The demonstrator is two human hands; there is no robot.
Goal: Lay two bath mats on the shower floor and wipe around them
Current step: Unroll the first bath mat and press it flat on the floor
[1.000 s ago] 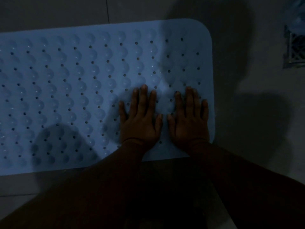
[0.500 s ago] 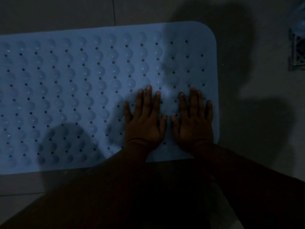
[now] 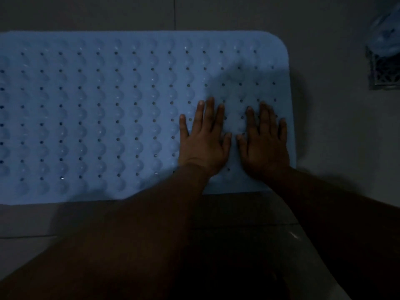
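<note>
A light blue bath mat [image 3: 108, 118] with rows of bumps and small holes lies flat on the dim tiled floor [image 3: 337, 137], running off the left edge of the view. My left hand [image 3: 204, 139] rests palm down on the mat near its right end, fingers spread. Beside it, thumbs almost touching, my right hand [image 3: 265, 141] presses flat close to the mat's right edge. Neither hand holds anything. Only this one mat is in view.
A small patterned box or basket [image 3: 384, 70] with a bluish bag on top stands on the floor at the far right. Tile joints cross the floor above and below the mat. The light is very low.
Both hands have stayed flat on the mat's right end. The view has shifted, so the mat and hands sit a little further right and lower in the frame.
</note>
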